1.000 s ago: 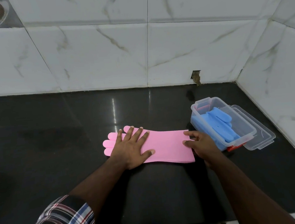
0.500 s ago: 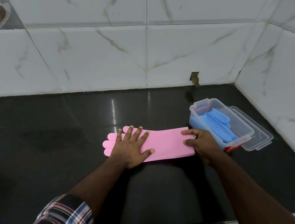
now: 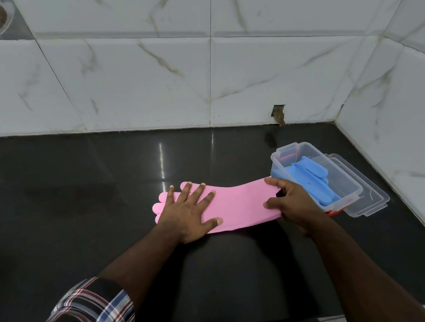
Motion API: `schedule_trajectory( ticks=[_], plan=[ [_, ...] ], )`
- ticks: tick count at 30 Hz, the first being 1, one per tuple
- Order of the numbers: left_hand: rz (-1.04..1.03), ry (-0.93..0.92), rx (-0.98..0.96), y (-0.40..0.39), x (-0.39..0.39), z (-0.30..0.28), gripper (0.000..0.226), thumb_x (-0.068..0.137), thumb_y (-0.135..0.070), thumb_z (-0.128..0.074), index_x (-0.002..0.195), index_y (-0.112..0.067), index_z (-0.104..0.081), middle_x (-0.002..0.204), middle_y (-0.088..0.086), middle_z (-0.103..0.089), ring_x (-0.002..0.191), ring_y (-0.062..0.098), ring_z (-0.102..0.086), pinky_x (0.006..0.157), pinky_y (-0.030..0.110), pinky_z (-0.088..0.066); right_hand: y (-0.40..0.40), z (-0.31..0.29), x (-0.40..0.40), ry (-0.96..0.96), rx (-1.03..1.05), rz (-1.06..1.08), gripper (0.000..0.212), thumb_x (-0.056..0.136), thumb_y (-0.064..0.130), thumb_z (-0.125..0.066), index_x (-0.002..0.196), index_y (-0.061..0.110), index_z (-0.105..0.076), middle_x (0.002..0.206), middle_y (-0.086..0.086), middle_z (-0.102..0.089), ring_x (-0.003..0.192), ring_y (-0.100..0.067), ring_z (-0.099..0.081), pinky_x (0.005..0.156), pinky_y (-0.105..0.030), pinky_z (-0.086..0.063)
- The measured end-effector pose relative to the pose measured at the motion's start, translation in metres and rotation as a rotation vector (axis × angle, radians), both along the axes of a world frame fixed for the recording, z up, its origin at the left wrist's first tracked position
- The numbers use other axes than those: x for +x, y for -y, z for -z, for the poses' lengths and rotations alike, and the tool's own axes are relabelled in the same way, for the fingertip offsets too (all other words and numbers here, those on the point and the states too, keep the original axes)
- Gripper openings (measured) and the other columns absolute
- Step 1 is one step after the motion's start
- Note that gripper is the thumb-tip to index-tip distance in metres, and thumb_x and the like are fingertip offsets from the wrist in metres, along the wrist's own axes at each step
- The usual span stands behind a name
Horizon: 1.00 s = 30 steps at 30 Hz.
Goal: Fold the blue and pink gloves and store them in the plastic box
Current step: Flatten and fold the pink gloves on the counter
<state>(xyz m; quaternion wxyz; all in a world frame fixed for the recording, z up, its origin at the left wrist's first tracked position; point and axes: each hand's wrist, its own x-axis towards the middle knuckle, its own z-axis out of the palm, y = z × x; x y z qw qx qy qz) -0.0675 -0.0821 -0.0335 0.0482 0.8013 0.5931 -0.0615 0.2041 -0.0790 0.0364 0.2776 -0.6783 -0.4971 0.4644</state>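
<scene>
Nearest the camera, a plaid sleeve (image 3: pixel 91 317) covers the left forearm at the lower left; the right forearm is bare. Both arms reach forward over a black countertop (image 3: pixel 81 198).

The left hand (image 3: pixel 187 211) lies flat, palm down, fingers spread and straight, pressing on the finger end of the pink glove (image 3: pixel 236 205). The glove's fingertips show past the hand on its left side. The glove lies lengthwise across the counter, fingers to the left, cuff to the right.

The right hand (image 3: pixel 291 202) holds the cuff end of the pink glove: thumb on the near edge, index finger on the far edge, fingers curled round the cuff. The cuff end is raised slightly off the counter, with a dark gap visible beneath it at the hand. The middle of the glove sags toward the surface.

Just beyond the right hand stands the clear plastic box (image 3: pixel 347 190), open, angled toward the corner. The blue gloves (image 3: pixel 310 178) lie folded inside it. A red item shows at the box's far end and near its front corner; its nature cannot be determined. The clear lid (image 3: pixel 369 198) sits partly beneath the box on its right side.

Furthest back, white marble-pattern wall tiles (image 3: pixel 147 76) meet the counter, with a chipped hole (image 3: pixel 278 114) at the base of the rear wall.
</scene>
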Motion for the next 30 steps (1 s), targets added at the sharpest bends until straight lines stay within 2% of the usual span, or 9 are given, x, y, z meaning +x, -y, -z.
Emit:
schedule_trajectory(
  ticks=[2, 3, 6, 8, 14, 19, 23, 26, 30],
  plan=[
    [0.0, 0.004, 0.002, 0.0, 0.0, 0.001, 0.085, 0.083, -0.084, -0.005, 0.157, -0.044, 0.005, 0.168, -0.008, 0.008, 0.155, 0.025, 0.01, 0.118, 0.062, 0.011, 0.002, -0.004, 0.002, -0.066, -0.009, -0.015, 0.069, 0.08, 0.002, -0.078, 0.136, 0.032, -0.052, 0.126, 0.004, -0.043, 0.096, -0.017, -0.052, 0.065, -0.023, -0.055],
    [-0.001, 0.004, 0.002, 0.0, 0.0, 0.002, 0.085, 0.083, -0.084, -0.005, 0.157, -0.044, 0.005, 0.168, -0.008, 0.008, 0.155, 0.025, 0.01, 0.118, 0.062, 0.011, 0.002, -0.006, 0.002, -0.09, -0.014, -0.019, 0.071, 0.079, 0.001, -0.078, 0.137, 0.032, -0.051, 0.128, 0.004, -0.041, 0.097, -0.018, -0.052, 0.064, -0.024, -0.056],
    [0.0, 0.005, 0.003, 0.002, -0.001, 0.002, 0.085, 0.082, -0.084, -0.004, 0.156, -0.043, 0.007, 0.168, -0.008, 0.008, 0.155, 0.024, 0.01, 0.118, 0.062, 0.009, 0.004, -0.011, 0.0, -0.177, -0.019, -0.022, 0.076, 0.077, -0.003, -0.078, 0.14, 0.031, -0.051, 0.134, 0.005, -0.039, 0.107, -0.02, -0.05, 0.078, -0.035, -0.061],
    [0.002, 0.009, -0.005, 0.002, -0.001, 0.001, 0.088, 0.08, -0.087, -0.004, 0.156, -0.044, 0.009, 0.168, -0.008, 0.009, 0.155, 0.024, 0.011, 0.118, 0.062, 0.009, 0.004, -0.013, -0.002, -0.207, -0.014, -0.025, 0.077, 0.076, -0.004, -0.079, 0.139, 0.031, -0.052, 0.137, 0.005, -0.039, 0.11, -0.02, -0.049, 0.083, -0.039, -0.06],
    [0.003, 0.004, -0.035, 0.003, 0.0, -0.001, 0.101, 0.071, -0.096, -0.009, 0.155, -0.044, 0.012, 0.168, -0.008, 0.011, 0.154, 0.024, 0.013, 0.117, 0.063, 0.01, 0.006, -0.02, -0.007, -0.236, -0.007, -0.044, 0.078, 0.075, -0.005, -0.079, 0.138, 0.032, -0.052, 0.136, 0.006, -0.038, 0.1, -0.016, -0.051, 0.065, -0.026, -0.059],
    [-0.004, 0.001, -0.043, 0.003, 0.001, -0.001, 0.104, 0.069, -0.097, -0.01, 0.155, -0.044, 0.011, 0.168, -0.008, 0.011, 0.154, 0.025, 0.013, 0.117, 0.063, 0.01, 0.008, -0.028, -0.017, -0.306, -0.011, -0.068, 0.077, 0.075, -0.006, -0.079, 0.138, 0.031, -0.054, 0.135, 0.001, -0.041, 0.105, -0.023, -0.053, 0.082, -0.041, -0.061],
    [0.0, -0.002, -0.046, 0.003, 0.002, -0.002, 0.105, 0.068, -0.098, -0.009, 0.156, -0.043, 0.011, 0.168, -0.008, 0.01, 0.154, 0.026, 0.013, 0.117, 0.064, 0.008, 0.009, -0.035, -0.032, -0.39, 0.009, -0.141, 0.079, 0.076, -0.011, -0.074, 0.14, 0.03, -0.054, 0.138, -0.007, -0.043, 0.106, -0.028, -0.059, 0.077, -0.04, -0.061],
    [0.006, 0.002, -0.042, 0.003, 0.0, 0.001, 0.104, 0.069, -0.097, -0.009, 0.156, -0.043, 0.011, 0.168, -0.007, 0.01, 0.154, 0.027, 0.013, 0.117, 0.064, 0.007, 0.009, -0.038, -0.047, -0.432, 0.026, -0.218, 0.081, 0.075, -0.012, -0.073, 0.139, 0.033, -0.054, 0.145, -0.002, -0.043, 0.113, -0.03, -0.06, 0.084, -0.05, -0.06],
    [0.012, 0.007, -0.036, 0.002, -0.002, 0.004, 0.102, 0.071, -0.097, -0.01, 0.156, -0.043, 0.012, 0.168, -0.007, 0.01, 0.154, 0.027, 0.013, 0.117, 0.065, 0.007, 0.009, -0.041, -0.061, -0.463, 0.031, -0.255, 0.08, 0.076, -0.016, -0.07, 0.14, 0.03, -0.054, 0.143, 0.001, -0.046, 0.109, -0.031, -0.063, 0.085, -0.053, -0.058]
  ],
)
